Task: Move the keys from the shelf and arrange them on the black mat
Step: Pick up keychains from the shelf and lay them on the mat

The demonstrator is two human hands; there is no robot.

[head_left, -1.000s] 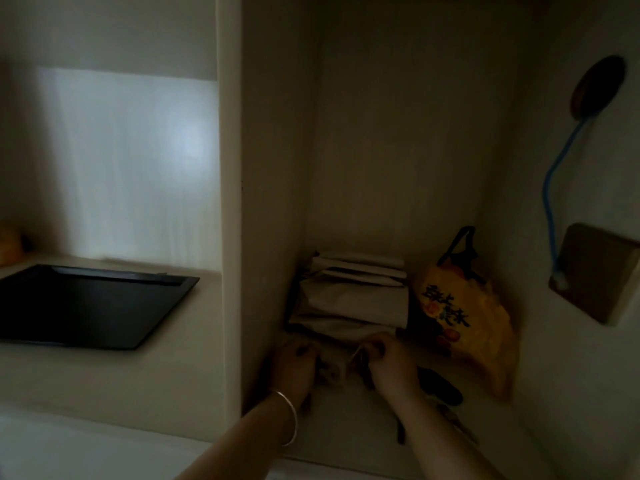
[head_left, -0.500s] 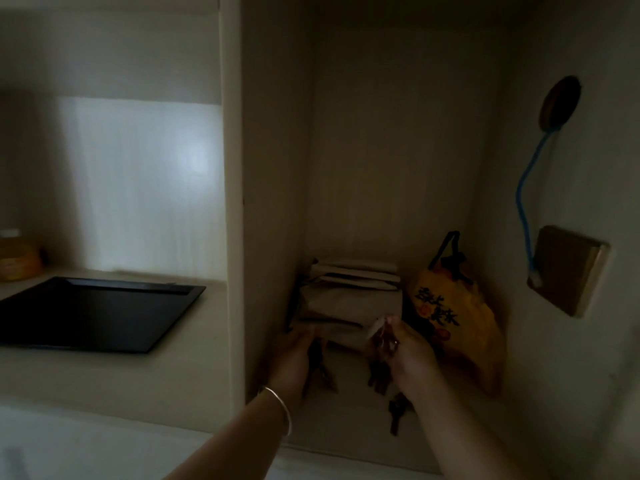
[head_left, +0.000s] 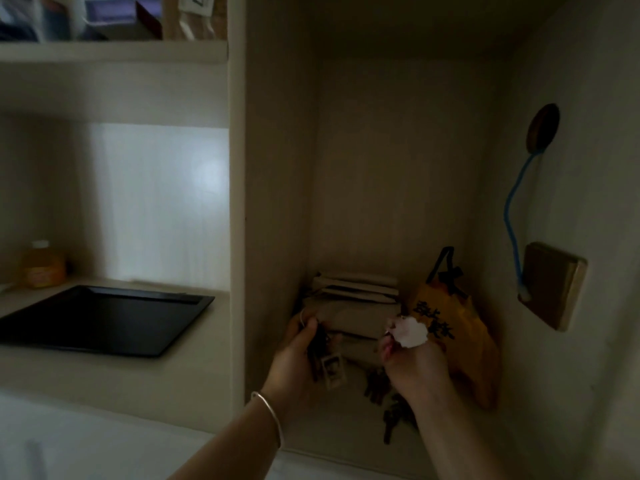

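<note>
Both hands are inside the dim shelf compartment. My left hand (head_left: 299, 355), with a silver bangle on the wrist, grips a bunch of dark keys with a pale square tag (head_left: 332, 370) hanging below it. My right hand (head_left: 414, 365) is closed on another bunch, with a white fluffy charm (head_left: 410, 332) above the fingers and dark keys (head_left: 375, 388) dangling below. More dark keys (head_left: 394, 422) show under the right wrist; I cannot tell whether they hang or lie on the shelf floor. The black mat (head_left: 100, 322) lies on the counter to the left.
Folded beige cloth bags (head_left: 353, 303) sit at the back of the compartment beside an orange bag (head_left: 460, 337). A wooden block on a blue cord (head_left: 550, 285) hangs on the right wall. An upright divider (head_left: 237, 237) separates shelf and counter. An orange bottle (head_left: 43, 266) stands far left.
Both hands have risen from the shelf floor, each lifting a bunch of keys. The white charm now shows above my right hand. The view has tilted upward.
</note>
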